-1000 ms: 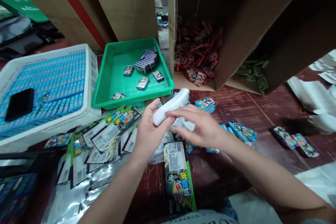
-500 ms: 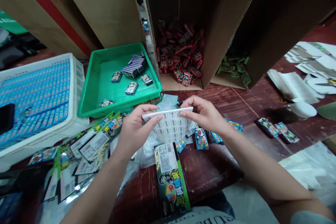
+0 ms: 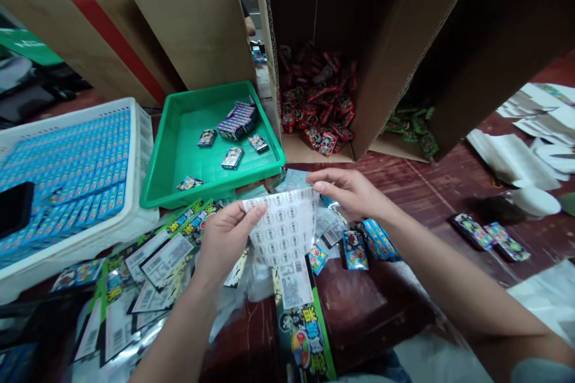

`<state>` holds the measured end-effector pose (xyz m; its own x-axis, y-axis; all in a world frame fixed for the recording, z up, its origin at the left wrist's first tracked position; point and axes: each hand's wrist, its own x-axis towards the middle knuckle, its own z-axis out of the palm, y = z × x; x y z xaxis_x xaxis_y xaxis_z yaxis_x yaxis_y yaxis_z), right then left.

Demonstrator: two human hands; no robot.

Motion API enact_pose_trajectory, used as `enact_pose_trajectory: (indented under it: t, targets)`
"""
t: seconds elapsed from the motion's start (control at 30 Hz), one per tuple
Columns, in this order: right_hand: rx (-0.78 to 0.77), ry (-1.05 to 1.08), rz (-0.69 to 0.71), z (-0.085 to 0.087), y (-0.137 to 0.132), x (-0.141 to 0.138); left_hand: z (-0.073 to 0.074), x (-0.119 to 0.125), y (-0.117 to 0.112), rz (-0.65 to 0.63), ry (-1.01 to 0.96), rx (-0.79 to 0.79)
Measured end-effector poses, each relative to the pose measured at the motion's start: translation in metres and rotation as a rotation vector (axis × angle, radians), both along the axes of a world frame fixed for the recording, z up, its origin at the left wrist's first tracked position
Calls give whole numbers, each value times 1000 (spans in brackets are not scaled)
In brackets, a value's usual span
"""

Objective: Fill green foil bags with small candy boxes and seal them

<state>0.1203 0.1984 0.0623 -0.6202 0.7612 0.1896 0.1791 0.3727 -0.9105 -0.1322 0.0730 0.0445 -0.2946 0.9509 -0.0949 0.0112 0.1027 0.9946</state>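
A white sheet of round printed stickers (image 3: 283,228) hangs upright between my hands. My left hand (image 3: 224,230) pinches its upper left corner between thumb and fingers. At the upper right corner, my right hand (image 3: 339,190) grips the edge with thumb and forefinger. Below the sheet lies a black and green printed card (image 3: 303,335) with a white label on it. Small blue candy boxes (image 3: 356,249) lie to the right, under my right forearm. More labelled cards (image 3: 162,257) are spread in clear plastic to the left of my left hand.
A green tray (image 3: 153,161) with small boxes stands behind my left hand. Left of it is a white basket (image 3: 142,131) packed with blue boxes. Tall cardboard boxes (image 3: 395,42) hold red packets (image 3: 321,96) and green packets (image 3: 413,125). White papers (image 3: 512,155) lie at right.
The sheet's upper edge, rolled or folded before, now lies flatter, and more of its printed face shows toward me. The view has shifted slightly, moving the scene down and right.
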Motion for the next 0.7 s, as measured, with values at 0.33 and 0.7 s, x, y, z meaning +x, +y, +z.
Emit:
enact_pose_trajectory:
  t: [0.33,0.7]
  targets:
    - [-47,-11,224,12,14,-42,10,2,15,-49,63,56]
    - [-123,-88,164,7,32,-36,-5,-19,24,23,-19,14]
